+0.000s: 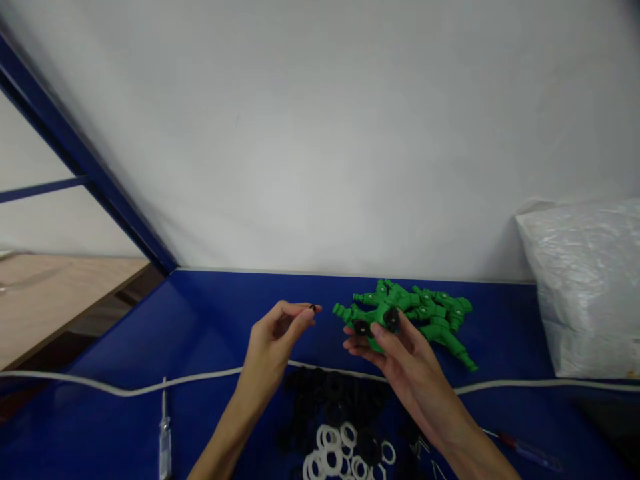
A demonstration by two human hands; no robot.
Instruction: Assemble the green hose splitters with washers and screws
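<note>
My left hand (280, 330) is raised over the blue table, thumb and forefinger pinching a small black piece (313, 308) too small to name. To its right, my right hand (395, 353) grips a green plastic hose splitter (376, 315) with two round black knobs facing me. The splitter's narrow ribbed end points left, toward the pinched piece but apart from it. Just behind lies a pile of similar green splitters (440, 313), partly covered by the held one and my right hand.
White rings (331, 459) and dark round parts (335, 393) lie at the front. A white cable (200, 379) crosses the table. Screwdrivers lie left (165, 440) and right (530, 453). A plastic-wrapped package (590, 287) stands at the right, against the pale back wall (320, 133).
</note>
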